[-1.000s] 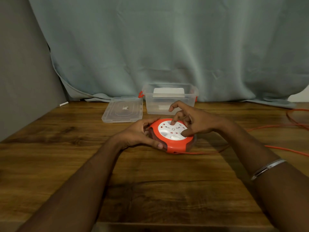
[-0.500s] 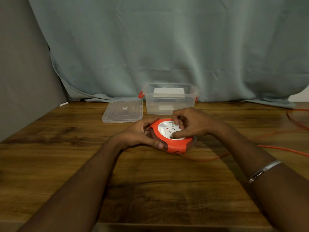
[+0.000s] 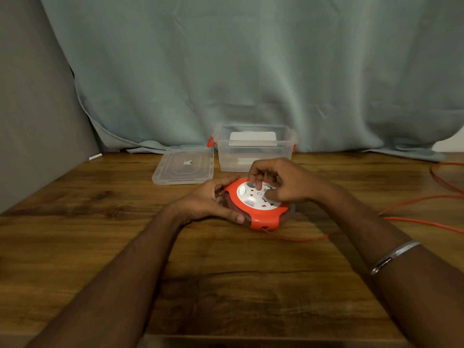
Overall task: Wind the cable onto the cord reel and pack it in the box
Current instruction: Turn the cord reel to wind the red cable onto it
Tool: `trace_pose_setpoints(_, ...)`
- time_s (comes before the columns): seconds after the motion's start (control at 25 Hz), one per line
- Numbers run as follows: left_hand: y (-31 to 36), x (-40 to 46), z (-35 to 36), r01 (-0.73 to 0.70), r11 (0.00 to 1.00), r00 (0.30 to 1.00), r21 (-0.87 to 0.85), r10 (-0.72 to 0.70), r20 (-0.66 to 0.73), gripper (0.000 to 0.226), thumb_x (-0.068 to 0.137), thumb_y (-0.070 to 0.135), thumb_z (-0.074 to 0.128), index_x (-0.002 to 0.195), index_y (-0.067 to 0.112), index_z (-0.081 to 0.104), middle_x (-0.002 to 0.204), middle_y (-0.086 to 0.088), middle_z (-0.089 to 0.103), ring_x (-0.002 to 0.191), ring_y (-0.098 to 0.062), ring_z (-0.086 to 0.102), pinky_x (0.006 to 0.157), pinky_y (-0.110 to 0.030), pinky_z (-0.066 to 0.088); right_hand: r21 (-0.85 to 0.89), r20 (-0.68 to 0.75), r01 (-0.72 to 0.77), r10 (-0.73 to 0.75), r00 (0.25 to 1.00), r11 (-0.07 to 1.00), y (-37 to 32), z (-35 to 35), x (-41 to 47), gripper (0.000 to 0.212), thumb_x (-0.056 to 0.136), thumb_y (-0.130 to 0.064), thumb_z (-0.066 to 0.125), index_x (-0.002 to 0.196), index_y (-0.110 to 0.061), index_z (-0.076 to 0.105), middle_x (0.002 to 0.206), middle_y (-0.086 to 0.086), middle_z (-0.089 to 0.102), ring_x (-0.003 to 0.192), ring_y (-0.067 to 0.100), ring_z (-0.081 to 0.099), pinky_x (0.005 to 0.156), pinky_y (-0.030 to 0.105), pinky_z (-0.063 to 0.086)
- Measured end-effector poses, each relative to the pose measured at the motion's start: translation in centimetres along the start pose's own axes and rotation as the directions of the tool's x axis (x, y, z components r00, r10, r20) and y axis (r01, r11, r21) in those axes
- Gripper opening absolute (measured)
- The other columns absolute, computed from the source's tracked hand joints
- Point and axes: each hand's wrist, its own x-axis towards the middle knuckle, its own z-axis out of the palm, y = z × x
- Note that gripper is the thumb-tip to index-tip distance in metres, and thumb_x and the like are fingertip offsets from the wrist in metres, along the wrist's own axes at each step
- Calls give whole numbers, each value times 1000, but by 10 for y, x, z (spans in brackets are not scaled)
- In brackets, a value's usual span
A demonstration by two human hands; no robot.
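Orange-white cord reel tilted on table, orange cable trailing right, clear box open behind

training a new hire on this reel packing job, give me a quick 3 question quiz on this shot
1. True or false: the lid is on the box.
2. Which hand grips the cord reel by its rim: A) left hand B) right hand?
3. Fill in: loose orange cable trails across the table to the person's ____.

Key: 1 false, it lies beside the box. 2 A. 3 right.

A home-like room: a wooden table set against a draped grey-green curtain.
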Motion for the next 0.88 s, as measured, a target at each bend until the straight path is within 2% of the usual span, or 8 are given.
trace_pose_setpoints(0.08,0,0,0,9,1000,1000,-1,-9,1,102,69,0,93,153,28,43,133,16,64,116,9,65,96,-14,52,49,77,7,-11,997,999,4,-5,1,55,62,-2,66,110,-29,69,100,-12,74,78,23,64,63,41,52)
trace_pose_setpoints(0.2,0,1,-1,10,1000,1000,-8,-10,18,103,68,1,94,154,27,43,136,12,66,120,5,65,98,-17,53,72,138,6,-16,990,997,12,-6,0,70,66,3,66,126,-33,64,112,-22,72,87,37,67,65,51,58)
trace_pose_setpoints(0.28,0,0,-2,15,1000,1000,3,-15,26,108,65,7,96,155,26,42,139,11,65,124,2,64,103,-20,53,126,161,-24,3,987,992,18,-8,-1,69,75,10,70,133,-25,61,106,-31,72,64,16,59,53,31,51)
trace_pose_setpoints(0.32,0,0,-2,15,1000,999,6,-15,31,112,62,12,98,157,26,41,141,11,64,127,-2,63,106,-23,52,158,179,-40,11,984,987,22,-9,-2,68,77,13,71,135,-21,58,107,-28,74,56,7,50,51,21,44)
trace_pose_setpoints(0.4,1,-1,-2,24,1000,999,19,-25,34,117,59,18,98,159,26,37,142,13,61,131,-5,60,108,-22,51,203,203,-64,22,979,977,26,-11,-3,70,80,13,75,137,-20,52,121,-10,77,53,5,44,51,16,40)
trace_pose_setpoints(0.56,2,-1,-2,44,998,999,45,-45,26,123,58,24,97,162,26,32,142,20,54,128,4,53,102,-12,48,201,195,-115,76,978,973,27,-14,-4,76,78,-3,88,134,-29,44,118,-1,75,60,12,51,52,19,45)
trace_pose_setpoints(0.8,0,0,-3,66,997,998,37,-66,11,130,54,28,104,163,27,33,152,10,52,137,-6,53,111,-22,48,116,91,-149,139,986,982,18,-6,-6,63,69,-26,98,114,-24,54,94,1,76,60,2,52,54,19,44)
trace_pose_setpoints(0.88,-1,0,-3,57,998,998,30,-57,8,131,54,28,104,163,25,33,150,9,55,135,-6,55,113,-25,48,45,60,-142,139,988,989,14,-3,-4,48,67,-38,97,98,-25,62,82,-1,74,61,5,56,58,29,47)
